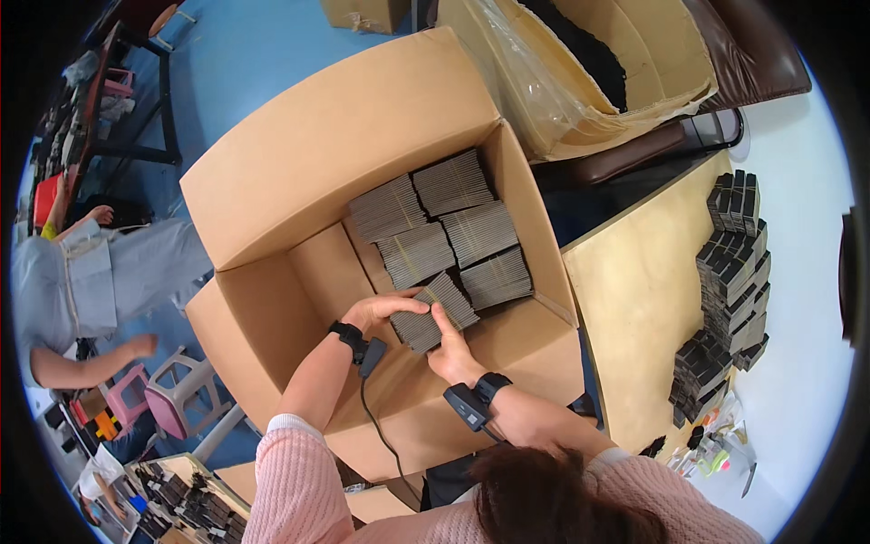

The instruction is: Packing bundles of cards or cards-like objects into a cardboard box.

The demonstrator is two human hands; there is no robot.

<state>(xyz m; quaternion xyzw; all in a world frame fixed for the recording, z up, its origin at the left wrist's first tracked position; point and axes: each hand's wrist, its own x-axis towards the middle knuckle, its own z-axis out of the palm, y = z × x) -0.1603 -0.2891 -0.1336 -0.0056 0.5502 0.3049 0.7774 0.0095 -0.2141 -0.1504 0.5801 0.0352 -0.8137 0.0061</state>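
We've got left hand (pixel 385 311) and right hand (pixel 453 355) both gripping one grey bundle (pixel 444 295) over the carton (pixel 258 304), long axis slanting lower-left to upper-right, just nearside of the packed bundles (pixel 415 256).

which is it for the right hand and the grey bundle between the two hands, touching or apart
Touching: the head view shows the right hand with its thumb laid over the grey bundle, no gap visible.
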